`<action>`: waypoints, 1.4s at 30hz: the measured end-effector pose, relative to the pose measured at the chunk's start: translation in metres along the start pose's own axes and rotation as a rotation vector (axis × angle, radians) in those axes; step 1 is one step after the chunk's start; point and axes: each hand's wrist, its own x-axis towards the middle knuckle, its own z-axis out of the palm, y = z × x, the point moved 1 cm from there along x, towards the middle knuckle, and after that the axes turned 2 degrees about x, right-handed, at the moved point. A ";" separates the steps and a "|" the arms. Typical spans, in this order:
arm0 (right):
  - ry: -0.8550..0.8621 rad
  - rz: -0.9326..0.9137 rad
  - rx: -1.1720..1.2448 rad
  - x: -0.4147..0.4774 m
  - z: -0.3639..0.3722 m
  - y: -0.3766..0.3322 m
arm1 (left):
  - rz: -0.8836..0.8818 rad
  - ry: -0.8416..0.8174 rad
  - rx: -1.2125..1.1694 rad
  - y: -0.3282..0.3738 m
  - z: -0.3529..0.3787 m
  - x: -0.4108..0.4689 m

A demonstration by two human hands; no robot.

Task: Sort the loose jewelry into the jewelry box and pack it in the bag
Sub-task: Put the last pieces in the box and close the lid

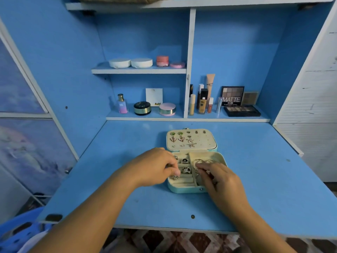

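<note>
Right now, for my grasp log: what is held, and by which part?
Left hand seems to pinch a silver ring by its top edge; whether the right hand holds anything cannot be told.

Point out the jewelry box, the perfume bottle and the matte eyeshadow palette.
jewelry box (pixel 184 189), head view, teal front wall.
perfume bottle (pixel 122 107), head view, pink and blue body.
matte eyeshadow palette (pixel 232 96), head view, lid with lettering.

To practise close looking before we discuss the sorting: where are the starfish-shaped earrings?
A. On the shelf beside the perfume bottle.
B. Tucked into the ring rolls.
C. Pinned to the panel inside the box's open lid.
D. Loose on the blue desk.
C: the starfish earrings are pinned to the cream panel of the open lid of the jewelry box, which lies flat on the desk.
</note>
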 end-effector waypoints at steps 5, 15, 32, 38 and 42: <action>0.002 -0.001 0.006 0.000 0.001 0.001 | -0.027 -0.014 0.011 0.002 -0.005 0.001; -0.001 -0.017 0.007 -0.001 0.000 0.001 | -0.113 -0.219 0.211 0.010 0.002 0.016; -0.200 0.035 0.128 0.006 -0.009 -0.007 | -0.211 0.512 -0.070 -0.036 0.057 -0.022; -0.331 -0.012 0.092 0.015 -0.008 -0.017 | -0.276 0.428 0.026 -0.046 0.066 -0.024; -0.397 -0.058 0.057 0.020 -0.004 -0.022 | -0.275 0.437 0.033 -0.045 0.065 -0.024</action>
